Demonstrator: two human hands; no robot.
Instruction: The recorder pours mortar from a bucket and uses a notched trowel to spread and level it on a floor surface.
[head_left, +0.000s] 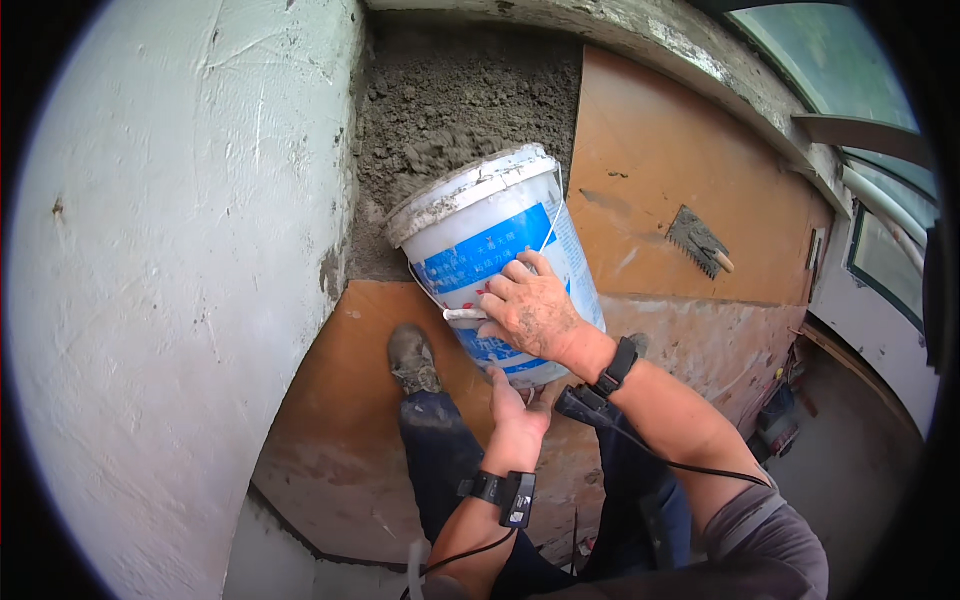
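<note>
A white plastic bucket (585, 265) with a blue printed band is tipped over, its mortar-crusted rim facing away from me. Beyond the rim lies a bed of grey, crumbly mortar (470, 95); a blurred patch of it shows just past the mouth. My right hand (535, 312) is closed at the bucket's side, around its wire handle beside the white grip (463, 314). Under the base, my left hand (518, 412) holds the bucket from below, its fingers partly hidden. The inside of the bucket is out of sight.
A notched trowel (697, 242) lies on the brown board (670, 150) to the right. A rough white wall (180, 250) rises at the left, and a ledge (690, 55) with windows runs along the far right. My shoe (412, 358) stands near the mortar. Tools (778, 420) sit at lower right.
</note>
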